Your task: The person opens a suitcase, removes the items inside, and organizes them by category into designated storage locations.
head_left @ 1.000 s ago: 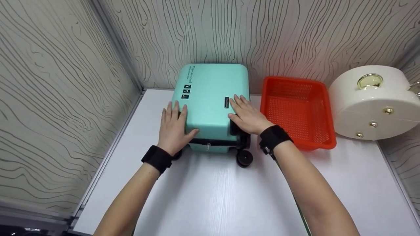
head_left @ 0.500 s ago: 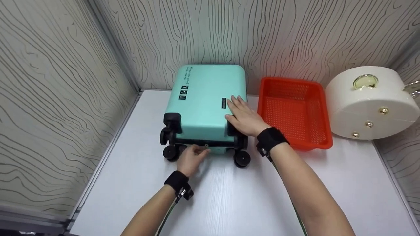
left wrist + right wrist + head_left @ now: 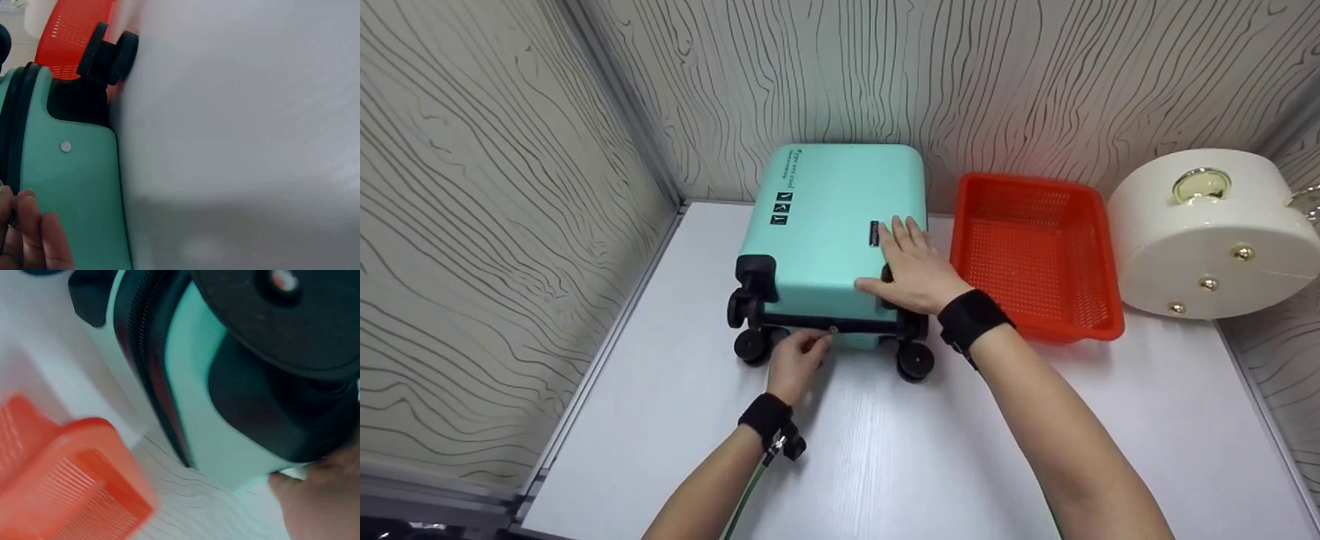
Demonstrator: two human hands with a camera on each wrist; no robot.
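A mint-green suitcase [image 3: 840,217] lies flat on the white table, its black wheels facing the near edge. My left hand [image 3: 796,365] is at the black zipper band [image 3: 855,325] on its near side, thumb and forefinger pinching a small metal zipper pull [image 3: 833,330]. In the left wrist view, the left hand's fingers [image 3: 34,230] are bent beside the zipper. My right hand [image 3: 919,271] rests spread on the suitcase's near right corner, by the small black label [image 3: 874,233]. The right wrist view shows part of that hand [image 3: 323,495] beside a large black wheel [image 3: 292,315].
A red perforated basket [image 3: 1020,262] stands right of the suitcase. Beyond it is a round cream case [image 3: 1215,232] with gold-coloured knobs. Patterned wall panels [image 3: 840,67] rise behind and at the left of the table [image 3: 855,450].
My left hand has left the suitcase's left top edge and moved down to the zipper at the near side. The right hand has stayed on the right corner, its thumb now spread farther left.
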